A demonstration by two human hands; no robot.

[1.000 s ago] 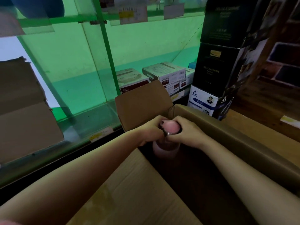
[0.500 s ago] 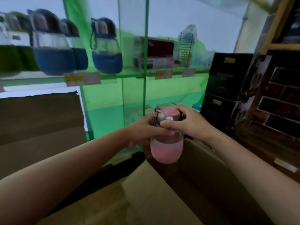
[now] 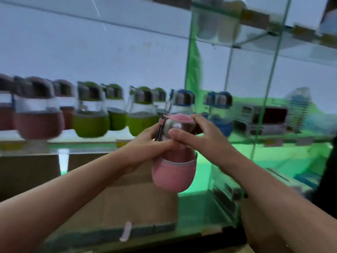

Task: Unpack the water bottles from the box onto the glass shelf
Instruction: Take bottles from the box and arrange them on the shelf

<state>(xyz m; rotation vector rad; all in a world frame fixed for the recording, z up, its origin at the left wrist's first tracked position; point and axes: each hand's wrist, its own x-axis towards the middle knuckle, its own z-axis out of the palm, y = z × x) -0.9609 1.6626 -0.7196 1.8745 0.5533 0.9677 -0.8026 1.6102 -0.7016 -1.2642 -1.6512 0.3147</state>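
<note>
I hold a pink water bottle (image 3: 173, 174) with a silver and pink lid in the air in front of the glass shelf (image 3: 76, 141). My left hand (image 3: 147, 145) grips its neck from the left. My right hand (image 3: 198, 136) grips the lid and neck from the right, thumb across the front. On the shelf stands a row of similar bottles: dark red ones (image 3: 38, 121) at the left, green ones (image 3: 89, 121) in the middle, blue ones (image 3: 217, 106) at the right. The box the bottle came from is out of view.
A vertical glass divider (image 3: 264, 99) splits the shelf right of the bottles; beyond it lie boxed goods (image 3: 262, 119). A higher glass shelf (image 3: 255, 24) runs overhead. Cardboard boxes (image 3: 127, 201) stand below the bottle shelf, and a lower green-lit compartment (image 3: 273, 170) sits at the right.
Both hands have lifted the pink bottle out of the box and up to the level of the bottle shelf. The view has swung upward, away from the box.
</note>
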